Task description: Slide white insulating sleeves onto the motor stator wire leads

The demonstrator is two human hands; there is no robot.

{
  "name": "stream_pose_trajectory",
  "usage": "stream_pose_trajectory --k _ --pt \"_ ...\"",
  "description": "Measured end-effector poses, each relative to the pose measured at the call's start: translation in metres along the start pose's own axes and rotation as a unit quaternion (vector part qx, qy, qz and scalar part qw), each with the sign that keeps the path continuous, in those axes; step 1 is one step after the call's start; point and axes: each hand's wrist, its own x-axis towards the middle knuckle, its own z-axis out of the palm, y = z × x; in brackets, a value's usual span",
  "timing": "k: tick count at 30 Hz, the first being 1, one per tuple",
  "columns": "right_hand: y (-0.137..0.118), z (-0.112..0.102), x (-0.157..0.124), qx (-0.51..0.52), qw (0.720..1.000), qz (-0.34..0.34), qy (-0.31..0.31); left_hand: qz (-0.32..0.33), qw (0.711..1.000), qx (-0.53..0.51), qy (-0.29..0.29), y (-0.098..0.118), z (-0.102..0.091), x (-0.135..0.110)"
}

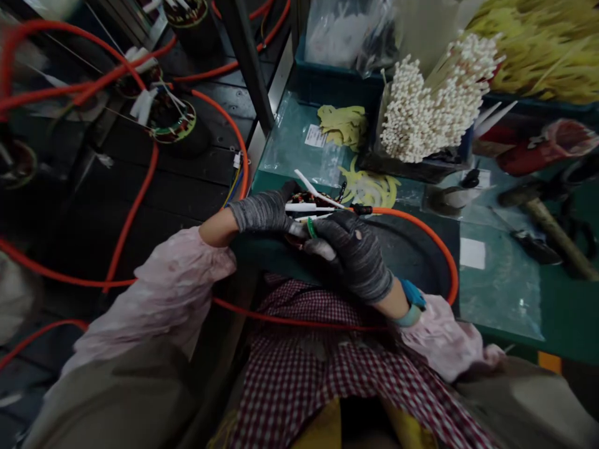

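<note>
At the near edge of the green desk (575, 318), two grey knit-gloved hands clasp a wound stator (304, 199): left hand (262, 212) wrapped round its side, right hand (355, 252) curled over its front. Beyond, a dark box (412, 165) holds upright white tubes (430, 100), and a blue bin (327, 84) holds crinkled plastic bags (346, 31).

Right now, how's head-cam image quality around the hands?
Head view: dim overall, wide-lens stretch and blur toward the edges; left hand and right hand on the stator fairly sharp; white stick bundle brightest, near glare; hammer soft.

Left hand (262, 212) against right hand (356, 254), curled.
</note>
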Motion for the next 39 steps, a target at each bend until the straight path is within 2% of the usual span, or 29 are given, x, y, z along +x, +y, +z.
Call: stream_pose_trajectory --k 2,3,8,11,14,18,21,24,27,30,33,35,37,39 --pt "0.0 0.002 0.001 -0.035 0.999 0.0 -0.001 -0.035 0.999 0.015 -0.037 0.001 -0.002 0.001" --pt "-0.001 0.004 0.002 -0.053 0.999 0.003 -0.01 -0.051 0.998 0.014 -0.03 0.003 -0.001 0.001" --pt "-0.012 0.025 -0.003 -0.074 0.994 0.048 -0.071 -0.081 0.989 -0.107 0.064 0.021 0.018 -0.019" --pt "-0.02 0.031 -0.02 -0.042 0.996 0.058 -0.049 -0.068 0.976 -0.171 0.12 0.036 0.035 -0.046" --pt "-0.024 0.035 -0.038 -0.01 0.998 0.057 -0.036 -0.046 0.971 -0.147 0.183 0.044 0.047 -0.073" --pt "-0.027 0.041 -0.049 -0.025 0.999 0.032 -0.026 -0.019 0.971 -0.095 0.218 0.039 0.053 -0.094" --pt "-0.031 0.042 -0.048 -0.073 0.997 -0.009 -0.01 -0.008 0.962 -0.099 0.254 0.028 0.056 -0.099" --pt "-0.036 0.041 -0.046 -0.124 0.992 -0.011 -0.02 0.017 0.955 -0.115 0.273 0.017 0.06 -0.101" --pt "-0.04 0.043 -0.046 -0.133 0.99 0.016 -0.041 0.051 0.96 -0.122 0.245 0.01 0.058 -0.105" --pt "-0.042 0.047 -0.046 -0.135 0.988 0.037 -0.059 0.079 0.974 -0.115 0.18 0.005 0.05 -0.111" --pt "-0.041 0.039 -0.047 -0.145 0.987 0.004 -0.072 0.138 0.98 -0.052 0.132 0.0 0.039 -0.116" --pt "-0.038 0.027 -0.047 -0.152 0.986 -0.053 -0.039 0.168 0.978 0.004 0.12 -0.003 0.035 -0.118" --pt "-0.035 0.011 -0.047 -0.179 0.979 -0.096 0.034 0.171 0.976 0.057 0.12 -0.005 0.035 -0.121" --pt "-0.029 -0.003 -0.045 -0.219 0.968 -0.088 0.086 0.159 0.973 0.101 0.13 -0.003 0.041 -0.123"
